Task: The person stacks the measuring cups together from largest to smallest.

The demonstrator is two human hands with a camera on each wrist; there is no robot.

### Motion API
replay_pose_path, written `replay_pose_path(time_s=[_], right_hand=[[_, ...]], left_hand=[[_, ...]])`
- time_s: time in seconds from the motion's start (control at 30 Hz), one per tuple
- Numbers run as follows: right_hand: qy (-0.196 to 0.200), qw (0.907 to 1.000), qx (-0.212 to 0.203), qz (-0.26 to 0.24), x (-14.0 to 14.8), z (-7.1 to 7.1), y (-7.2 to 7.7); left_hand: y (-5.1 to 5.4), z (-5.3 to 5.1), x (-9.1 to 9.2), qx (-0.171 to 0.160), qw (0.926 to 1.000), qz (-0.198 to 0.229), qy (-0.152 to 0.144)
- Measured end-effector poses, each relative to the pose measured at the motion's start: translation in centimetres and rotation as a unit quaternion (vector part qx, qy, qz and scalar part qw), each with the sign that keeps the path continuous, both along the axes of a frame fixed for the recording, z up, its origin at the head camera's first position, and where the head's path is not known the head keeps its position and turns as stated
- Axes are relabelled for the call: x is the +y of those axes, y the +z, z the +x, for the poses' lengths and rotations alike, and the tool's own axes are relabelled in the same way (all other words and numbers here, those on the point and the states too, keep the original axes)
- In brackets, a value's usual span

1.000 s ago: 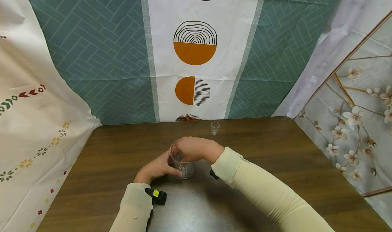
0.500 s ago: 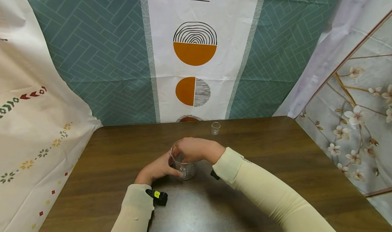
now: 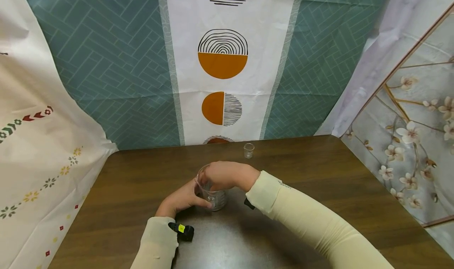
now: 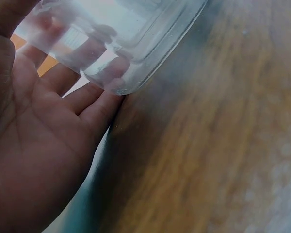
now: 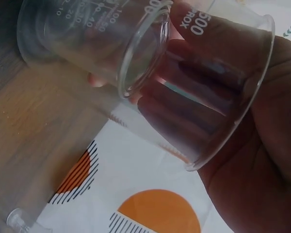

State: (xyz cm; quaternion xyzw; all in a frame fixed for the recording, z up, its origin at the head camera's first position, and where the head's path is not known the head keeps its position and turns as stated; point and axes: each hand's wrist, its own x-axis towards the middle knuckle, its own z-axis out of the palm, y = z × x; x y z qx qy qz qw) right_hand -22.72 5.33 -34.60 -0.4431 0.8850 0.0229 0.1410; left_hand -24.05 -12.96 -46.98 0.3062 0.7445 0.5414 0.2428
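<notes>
A large clear glass beaker point(image 3: 218, 202) with white markings stands on the table between the two hands. My left hand point(image 3: 184, 200) grips its left side, thumb in front and fingers behind; in the left wrist view those fingers show through the beaker's base point(image 4: 155, 48). Inside the large beaker sits a smaller graduated beaker point(image 5: 99, 36), seen through the glass in the right wrist view. From above, my right hand point(image 3: 225, 174) reaches into the large beaker's mouth, and its fingers point(image 5: 182, 107) pinch the smaller beaker's rim. Part of the fingertips' contact is blurred.
A tiny glass beaker point(image 3: 249, 151) stands alone near the back edge of the brown wooden table point(image 3: 301, 174). Patterned cloth point(image 3: 134, 64) hangs behind the table, with more cloth at the left and right sides.
The head view has shifted slightly, so everything appears a little lower. Both hands keep the same hold, and the beakers show no clear movement.
</notes>
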Motion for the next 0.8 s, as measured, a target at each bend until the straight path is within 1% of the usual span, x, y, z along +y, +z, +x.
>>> replay_pose_path(time_s=[0.23, 0.37, 0.43, 0.63, 0.8], right_hand=[[0.009, 0.9999, 0.010, -0.004, 0.5, 0.5, 0.7], [0.006, 0.9998, 0.005, -0.021, 1.1, 0.8, 1.2], [0.012, 0.9994, 0.008, -0.031, 1.4, 0.9, 1.4], [0.035, 0.9972, 0.036, -0.055, 2.2, 1.1, 1.9], [0.032, 0.9961, 0.035, -0.075, 2.7, 1.4, 2.4]], left_hand=[[-0.2, -0.1, -0.1, 0.004, 1.0000, -0.001, -0.001], [-0.2, -0.1, -0.2, 0.002, 1.0000, -0.008, 0.004], [-0.2, -0.1, -0.2, -0.002, 0.9999, -0.009, 0.006], [0.0, 0.1, -0.2, -0.005, 0.9998, -0.013, 0.016], [0.1, 0.0, -0.1, -0.006, 0.9997, -0.015, 0.018]])
